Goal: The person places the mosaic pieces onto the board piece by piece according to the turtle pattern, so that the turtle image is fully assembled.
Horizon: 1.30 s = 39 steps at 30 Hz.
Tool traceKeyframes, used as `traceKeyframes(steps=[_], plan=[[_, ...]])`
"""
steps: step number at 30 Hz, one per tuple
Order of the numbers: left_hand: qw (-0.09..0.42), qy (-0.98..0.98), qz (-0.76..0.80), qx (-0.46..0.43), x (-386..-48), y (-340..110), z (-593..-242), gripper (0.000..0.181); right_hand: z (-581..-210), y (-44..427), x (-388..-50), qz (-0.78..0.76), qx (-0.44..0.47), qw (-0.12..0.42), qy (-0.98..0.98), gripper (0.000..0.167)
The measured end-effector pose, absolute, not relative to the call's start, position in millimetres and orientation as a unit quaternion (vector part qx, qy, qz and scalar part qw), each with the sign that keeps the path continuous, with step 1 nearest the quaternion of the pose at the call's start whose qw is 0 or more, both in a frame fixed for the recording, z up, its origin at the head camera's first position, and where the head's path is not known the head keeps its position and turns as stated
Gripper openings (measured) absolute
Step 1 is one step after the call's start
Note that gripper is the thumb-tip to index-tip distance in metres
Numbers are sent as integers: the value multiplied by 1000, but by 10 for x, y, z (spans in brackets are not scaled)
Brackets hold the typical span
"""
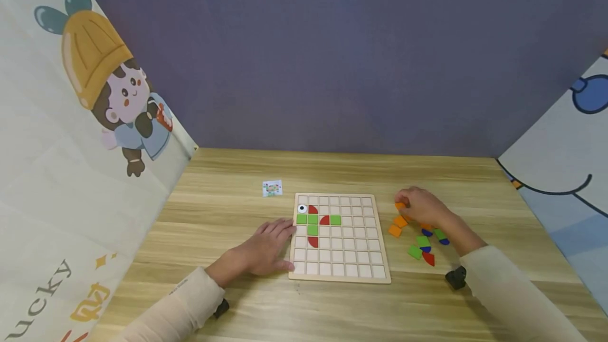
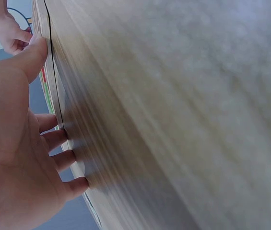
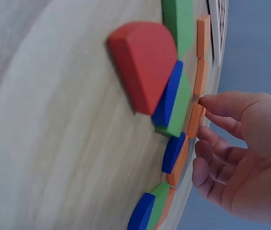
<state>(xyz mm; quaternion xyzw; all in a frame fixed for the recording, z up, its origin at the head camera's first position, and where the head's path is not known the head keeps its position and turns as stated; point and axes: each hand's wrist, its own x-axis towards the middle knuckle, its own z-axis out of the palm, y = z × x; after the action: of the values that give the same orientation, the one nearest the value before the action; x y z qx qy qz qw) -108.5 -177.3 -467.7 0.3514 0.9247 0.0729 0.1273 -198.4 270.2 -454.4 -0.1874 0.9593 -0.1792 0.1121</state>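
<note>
One wood-grained desk that stood before a blue-grey back wall, pale left wall that bore a cartoon figure and lettering, pale right wall that carried outlined print

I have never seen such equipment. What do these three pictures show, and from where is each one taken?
No machine here: only a person's bare left hand and right hand. The wide picture is from a camera on the head, the close ones from each wrist. On the wooden table lie a gridded board with coloured tiles, a small card and loose pieces. The left hand touches the board's edge; the right hand's fingers are at an orange piece, though the grip is unclear.
</note>
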Motion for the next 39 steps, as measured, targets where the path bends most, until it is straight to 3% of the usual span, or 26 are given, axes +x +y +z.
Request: traceKeyframes(steps=[27, 39], plan=[[130, 925, 71, 349, -1088, -1770, -4652, 91, -4490, 2749, -1978, -192, -161, 127, 960, 14], [134, 926, 70, 346, -1083, -1771, -4661, 92, -4423, 2692, -1955, -218, -188, 117, 950, 6]])
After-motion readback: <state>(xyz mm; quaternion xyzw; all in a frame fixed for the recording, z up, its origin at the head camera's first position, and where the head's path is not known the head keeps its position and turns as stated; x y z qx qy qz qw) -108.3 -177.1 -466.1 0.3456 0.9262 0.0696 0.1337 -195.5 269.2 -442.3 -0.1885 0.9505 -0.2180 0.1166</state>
